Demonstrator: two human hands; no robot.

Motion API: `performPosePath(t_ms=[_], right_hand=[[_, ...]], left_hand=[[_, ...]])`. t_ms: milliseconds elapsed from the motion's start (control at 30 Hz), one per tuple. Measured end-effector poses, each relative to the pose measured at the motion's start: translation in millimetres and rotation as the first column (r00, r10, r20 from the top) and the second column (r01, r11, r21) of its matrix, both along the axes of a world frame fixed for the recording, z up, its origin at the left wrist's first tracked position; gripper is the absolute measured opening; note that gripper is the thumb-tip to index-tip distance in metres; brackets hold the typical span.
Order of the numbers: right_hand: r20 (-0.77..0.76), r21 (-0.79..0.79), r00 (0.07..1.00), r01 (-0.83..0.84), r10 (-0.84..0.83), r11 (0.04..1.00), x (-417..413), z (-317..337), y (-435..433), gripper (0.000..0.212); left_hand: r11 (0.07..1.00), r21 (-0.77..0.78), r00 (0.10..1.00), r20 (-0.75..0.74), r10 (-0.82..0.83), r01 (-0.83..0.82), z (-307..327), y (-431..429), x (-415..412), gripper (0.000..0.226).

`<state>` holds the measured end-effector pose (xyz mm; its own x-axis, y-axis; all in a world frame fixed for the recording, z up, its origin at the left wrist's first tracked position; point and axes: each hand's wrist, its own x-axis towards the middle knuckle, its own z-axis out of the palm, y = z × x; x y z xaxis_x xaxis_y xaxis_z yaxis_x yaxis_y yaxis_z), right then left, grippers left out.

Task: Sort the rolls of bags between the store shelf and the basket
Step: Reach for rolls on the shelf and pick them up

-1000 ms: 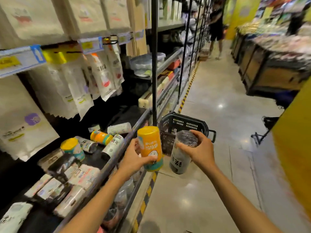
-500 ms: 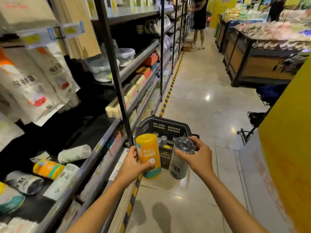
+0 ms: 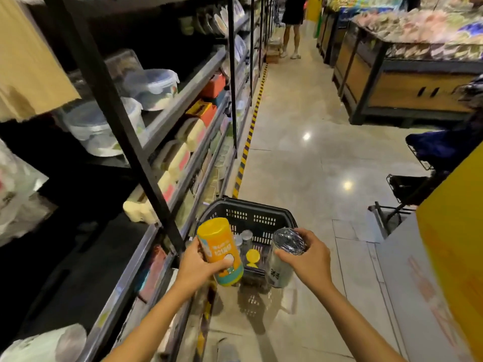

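My left hand (image 3: 194,267) grips an orange and yellow roll of bags (image 3: 219,250), held upright over the near left corner of the black basket (image 3: 251,214). My right hand (image 3: 308,258) grips a white roll with a silver top (image 3: 283,257) from above, over the basket's near right side. The basket stands on the floor beside the store shelf (image 3: 146,254). Inside it lie several rolls, among them grey-topped ones (image 3: 244,237) and a yellow-topped one (image 3: 252,256). One white roll (image 3: 49,346) lies on the shelf at the bottom left.
The shelf upright (image 3: 117,121) rises just left of my left hand. Plastic containers (image 3: 154,87) fill the shelves above. A person (image 3: 292,24) stands far down the aisle. A produce stand (image 3: 407,82) and a yellow wall (image 3: 454,244) lie to the right.
My view has swung right, away from the shelf's rolls and toward the basket. Both hands, each still holding its roll, have come over the basket.
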<state>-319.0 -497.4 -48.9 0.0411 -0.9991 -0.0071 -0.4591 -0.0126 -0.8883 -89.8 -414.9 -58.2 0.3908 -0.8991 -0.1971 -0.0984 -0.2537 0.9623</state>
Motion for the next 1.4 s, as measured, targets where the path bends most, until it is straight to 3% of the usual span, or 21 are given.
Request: performPosePath(t_ms=[200,300,433,600,767,900,1100,1400], right_hand=[[-0.008,0.051,1.000,0.022,-0.022,0.998,43.9,-9.5,-77.5,0.054],[-0.023,0.081,0.998,0.062,-0.060,0.995,52.2,-19.9,-108.2,0.056],[-0.029,0.140,0.998,0.058,-0.054,0.989,56.3,-40.0,-151.7,0.062],[-0.045,0.200,0.995,0.094,-0.087,0.975,55.5,-68.9,-198.8,0.064],[-0.054,0.297,0.987,0.161,-0.152,0.941,49.9,-131.4,-222.8,0.065],[-0.068,0.365,0.976,0.218,-0.207,0.905,47.7,-203.3,-225.8,0.067],[-0.115,0.427,0.951,0.309,-0.288,0.850,55.1,-317.5,-216.0,0.066],[-0.171,0.437,0.921,0.390,-0.351,0.810,71.4,-422.1,-196.5,0.070]], left_hand=[[0.999,0.032,1.000,0.025,-0.014,0.013,-17.4,-97.7,52.7,0.053],[0.996,0.084,0.999,0.043,-0.014,0.010,-28.7,-133.4,66.1,0.056],[0.985,0.169,0.993,0.108,-0.042,0.023,-48.6,-179.2,76.6,0.077],[0.967,0.253,0.988,0.144,-0.051,0.014,-72.7,-234.3,72.3,0.076],[0.952,0.286,0.975,0.160,-0.157,0.107,-116.9,-291.3,62.9,0.072],[0.928,0.309,0.951,0.156,-0.266,0.209,-181.8,-340.7,48.6,0.072],[0.861,0.366,0.892,0.145,-0.429,0.354,-329.0,-397.4,28.0,0.076],[0.617,0.457,0.592,0.219,-0.776,0.640,-518.1,-419.6,-10.6,0.078]])
